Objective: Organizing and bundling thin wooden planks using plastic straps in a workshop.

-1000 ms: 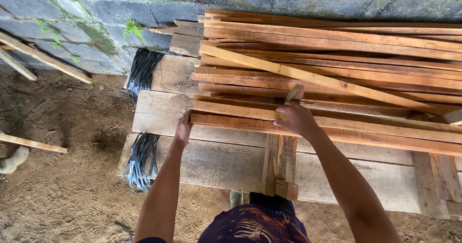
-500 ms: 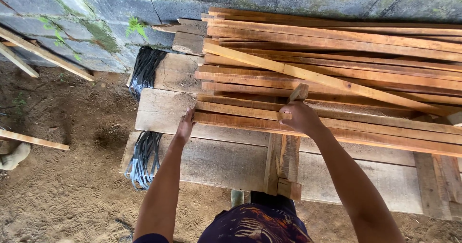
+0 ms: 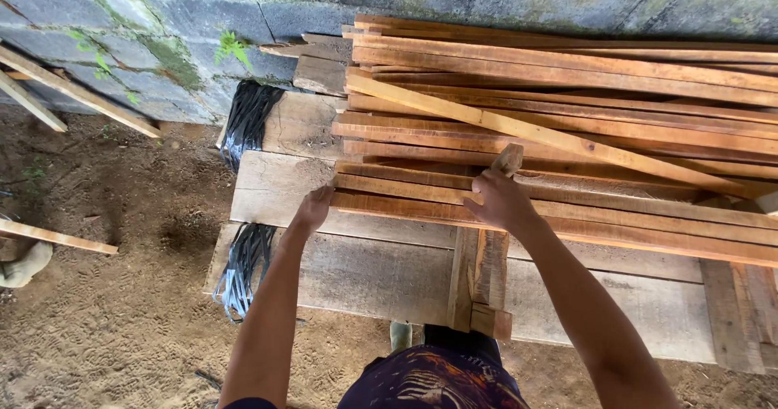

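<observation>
Slats (image 3: 567, 134) cut off rightward

Rough-sawn orange wooden slats (image 3: 567, 125) lie on matt grey weathered planks (image 3: 381, 275); beside the planks, glossy black plastic strapping (image 3: 243, 267); mossy block wall (image 3: 162, 28) behind

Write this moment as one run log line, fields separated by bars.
left hand: on end of wood strips | right hand: on upright wood piece | support: plank bench
</observation>
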